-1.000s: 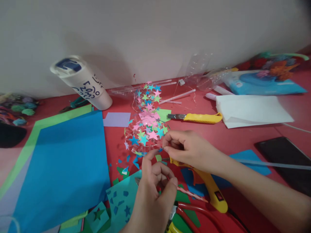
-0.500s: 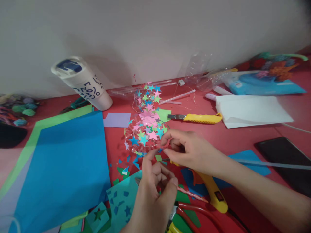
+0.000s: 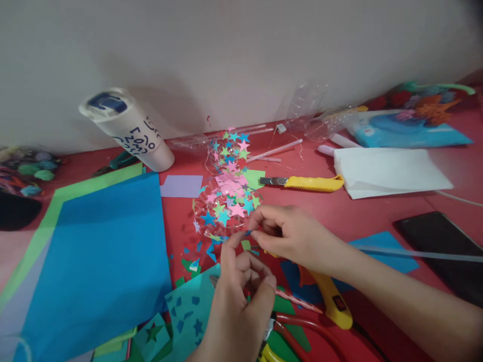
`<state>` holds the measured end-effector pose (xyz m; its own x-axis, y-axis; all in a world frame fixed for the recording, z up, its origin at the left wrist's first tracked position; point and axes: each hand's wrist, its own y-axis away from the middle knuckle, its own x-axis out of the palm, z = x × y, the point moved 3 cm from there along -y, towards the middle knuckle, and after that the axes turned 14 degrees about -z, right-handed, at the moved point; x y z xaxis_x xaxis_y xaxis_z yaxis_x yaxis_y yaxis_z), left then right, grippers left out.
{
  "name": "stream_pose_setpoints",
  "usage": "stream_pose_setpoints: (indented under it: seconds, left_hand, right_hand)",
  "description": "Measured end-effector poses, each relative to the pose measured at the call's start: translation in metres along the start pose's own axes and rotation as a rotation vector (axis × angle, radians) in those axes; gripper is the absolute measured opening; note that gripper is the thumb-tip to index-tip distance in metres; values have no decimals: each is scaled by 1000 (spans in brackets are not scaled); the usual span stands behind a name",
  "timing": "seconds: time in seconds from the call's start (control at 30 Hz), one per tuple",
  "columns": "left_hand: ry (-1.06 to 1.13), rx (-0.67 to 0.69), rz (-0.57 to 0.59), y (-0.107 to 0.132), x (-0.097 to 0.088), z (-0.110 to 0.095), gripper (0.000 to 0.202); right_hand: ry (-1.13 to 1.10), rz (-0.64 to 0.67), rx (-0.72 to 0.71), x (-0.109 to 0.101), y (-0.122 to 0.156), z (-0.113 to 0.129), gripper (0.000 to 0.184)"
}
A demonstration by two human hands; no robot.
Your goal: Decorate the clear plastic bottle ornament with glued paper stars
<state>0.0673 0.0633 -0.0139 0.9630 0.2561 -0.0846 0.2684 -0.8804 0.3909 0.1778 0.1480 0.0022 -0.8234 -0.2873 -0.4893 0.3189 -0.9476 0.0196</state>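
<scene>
A tiny blue paper star (image 3: 248, 232) is pinched between the thumb and index finger of my right hand (image 3: 290, 234). My left hand (image 3: 245, 286) reaches its index fingertip up to that star, touching or nearly touching it; the other fingers curl loosely and its palm shows nothing held. Just beyond my fingertips sits a clear, rounded plastic form (image 3: 226, 206) covered in pink, blue and green paper stars, with a band of pink paper strips round its middle. Under the right hand is a yellow glue gun (image 3: 335, 301), partly hidden.
A yellow cutter knife (image 3: 313, 183) lies behind my right hand, with a white paper packet (image 3: 392, 173) and a phone (image 3: 441, 251) further right. Blue paper sheets (image 3: 109, 251) and a white tumbler (image 3: 132, 130) are on the left. Red-handled pliers (image 3: 302, 324) lie in front.
My right thumb and index finger have closed together on the blue star beside the left fingertip. The left hand has hardly moved.
</scene>
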Motion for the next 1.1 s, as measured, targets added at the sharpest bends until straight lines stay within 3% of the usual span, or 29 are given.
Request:
stream_pose_setpoints:
  seconds: [0.83, 1.1]
  left_hand:
    - [22, -26, 21, -1, -1, -2, 53]
    - [35, -37, 42, -1, -1, -6, 48]
  right_hand:
    - [-197, 55, 136, 5, 0, -2, 8]
    - [-171, 25, 98, 7, 0, -5, 7]
